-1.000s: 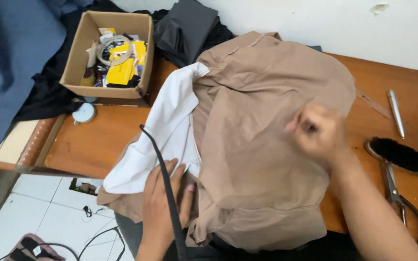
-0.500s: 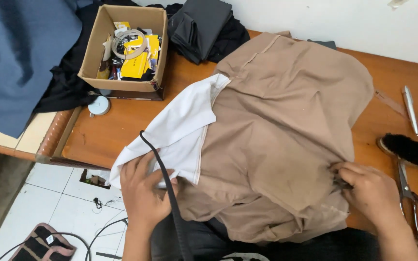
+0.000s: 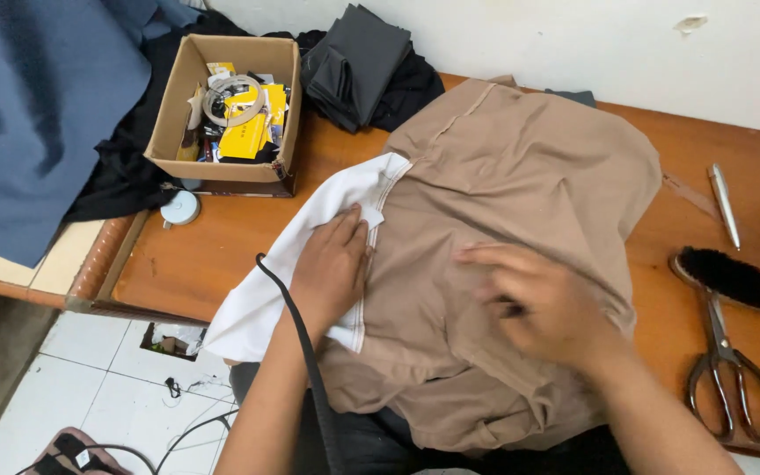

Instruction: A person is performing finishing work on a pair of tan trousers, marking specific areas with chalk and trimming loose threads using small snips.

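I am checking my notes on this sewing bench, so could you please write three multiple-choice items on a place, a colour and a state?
1. Where does the cardboard box stand?
A far left of the table
B beside the scissors
C on the floor

2. What colour is the lining under the left hand?
A white
B blue
C yellow

3. How do the scissors lie?
A blades shut, untouched
B held in the right hand
C inside the box

Answers: 1 A, it sits at the table's far left; 2 A, the cloth there is white; 3 A, the right hand rests on tan fabric.
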